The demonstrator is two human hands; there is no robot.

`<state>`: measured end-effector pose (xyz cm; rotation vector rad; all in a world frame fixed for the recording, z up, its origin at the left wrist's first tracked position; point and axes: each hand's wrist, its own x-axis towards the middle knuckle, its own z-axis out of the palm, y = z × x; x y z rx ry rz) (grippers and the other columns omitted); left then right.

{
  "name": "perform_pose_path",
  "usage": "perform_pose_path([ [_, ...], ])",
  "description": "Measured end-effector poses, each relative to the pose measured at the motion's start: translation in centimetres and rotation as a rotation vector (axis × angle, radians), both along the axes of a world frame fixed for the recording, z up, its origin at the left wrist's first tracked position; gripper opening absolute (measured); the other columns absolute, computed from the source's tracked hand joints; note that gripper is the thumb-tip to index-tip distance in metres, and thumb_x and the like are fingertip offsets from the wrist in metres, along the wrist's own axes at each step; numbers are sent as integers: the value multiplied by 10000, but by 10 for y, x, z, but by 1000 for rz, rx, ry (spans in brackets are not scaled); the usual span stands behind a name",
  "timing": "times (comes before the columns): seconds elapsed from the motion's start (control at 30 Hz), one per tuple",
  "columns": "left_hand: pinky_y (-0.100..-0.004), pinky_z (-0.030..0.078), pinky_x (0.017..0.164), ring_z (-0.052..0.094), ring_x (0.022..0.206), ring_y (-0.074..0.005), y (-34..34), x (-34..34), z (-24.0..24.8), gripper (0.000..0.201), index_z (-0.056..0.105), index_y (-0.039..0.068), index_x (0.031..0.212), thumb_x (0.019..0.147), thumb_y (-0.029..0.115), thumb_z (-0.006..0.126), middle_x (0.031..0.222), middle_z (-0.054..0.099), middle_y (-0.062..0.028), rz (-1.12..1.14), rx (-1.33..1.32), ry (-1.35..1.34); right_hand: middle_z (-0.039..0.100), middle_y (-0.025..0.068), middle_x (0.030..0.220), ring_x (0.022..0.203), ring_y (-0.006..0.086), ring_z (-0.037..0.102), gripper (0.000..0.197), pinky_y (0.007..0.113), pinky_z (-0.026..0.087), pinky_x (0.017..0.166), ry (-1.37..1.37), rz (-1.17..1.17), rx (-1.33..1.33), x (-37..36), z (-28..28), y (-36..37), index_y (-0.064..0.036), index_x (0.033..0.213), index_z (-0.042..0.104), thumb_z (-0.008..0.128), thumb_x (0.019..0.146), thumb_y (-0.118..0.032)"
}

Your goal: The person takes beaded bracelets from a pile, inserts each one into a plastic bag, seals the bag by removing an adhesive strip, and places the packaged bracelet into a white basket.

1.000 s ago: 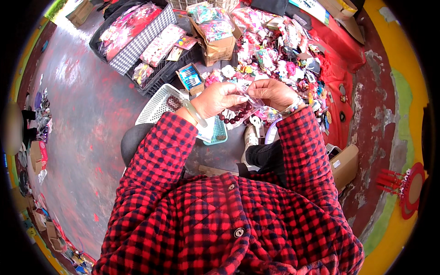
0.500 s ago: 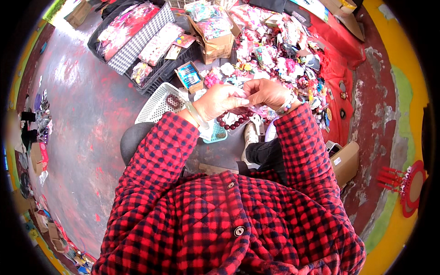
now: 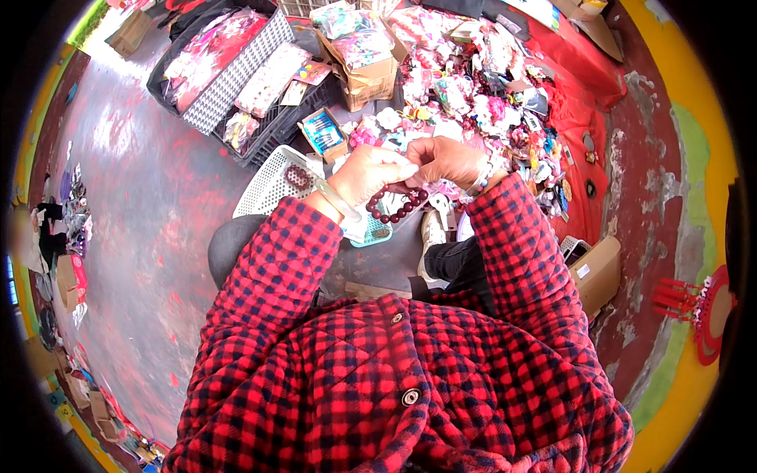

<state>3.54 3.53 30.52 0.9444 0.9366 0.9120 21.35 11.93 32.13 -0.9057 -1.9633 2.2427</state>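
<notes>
A dark red beaded bracelet (image 3: 400,211) hangs in a loop below my hands, over the gap between the baskets and my shoe. My left hand (image 3: 364,175) is closed in a pinch at the top of the loop, a pale bangle on its wrist. Fingertips of my right hand (image 3: 451,164) meet the left ones there, also pinched; the exact spot they grip is too small to make out. Another dark beaded bracelet (image 3: 298,176) lies in the white perforated basket (image 3: 264,183) to the left. Beneath my hands sits a small teal basket (image 3: 372,239).
A pile of hair ornaments and trinkets (image 3: 497,110) spreads on red cloth (image 3: 579,130) ahead and right. A small box of blue packets (image 3: 323,132), a cardboard box of bagged goods (image 3: 367,83) and a black crate (image 3: 268,130) stand ahead. An opened carton (image 3: 597,276) is at right.
Both hands have shifted slightly left, still pinched together. More of the bracelet's loop now shows below them.
</notes>
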Motion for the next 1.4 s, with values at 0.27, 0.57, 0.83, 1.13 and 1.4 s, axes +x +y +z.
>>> perform_pose_path([
  [0.27,-228,466,680,582,747,-104,5,-4,-8,223,628,-53,939,857,148,576,828,634,-64,163,204,132,553,-66,743,679,15,496,118,171,391,587,80,-171,-60,5,-2,8,-102,828,587,589,846,-218],
  [0.57,-206,462,661,566,717,-76,10,-5,-10,167,618,-47,931,844,93,591,793,618,-40,435,394,391,593,-4,786,672,73,560,163,194,440,625,99,-331,1,-2,8,1,-32,878,580,681,756,-70],
  [0.83,-229,487,703,582,782,-107,14,-6,-9,161,608,-30,940,842,96,592,876,609,-54,359,291,117,580,-39,664,509,9,475,63,156,357,441,208,-437,97,-4,7,-4,-59,792,625,675,756,-64],
  [1.13,-286,516,754,594,845,-151,12,-3,-8,172,580,-26,963,837,89,592,913,600,-74,337,203,2,619,17,736,661,82,558,89,214,437,632,147,-474,46,-6,10,-7,-20,805,625,675,732,-20],
  [1.4,-234,472,724,580,801,-115,11,-3,-8,119,601,-12,915,816,53,600,875,609,-56,394,37,-130,644,61,717,631,99,581,47,204,441,580,319,-514,-25,-15,8,-16,-3,772,631,659,734,-7],
])
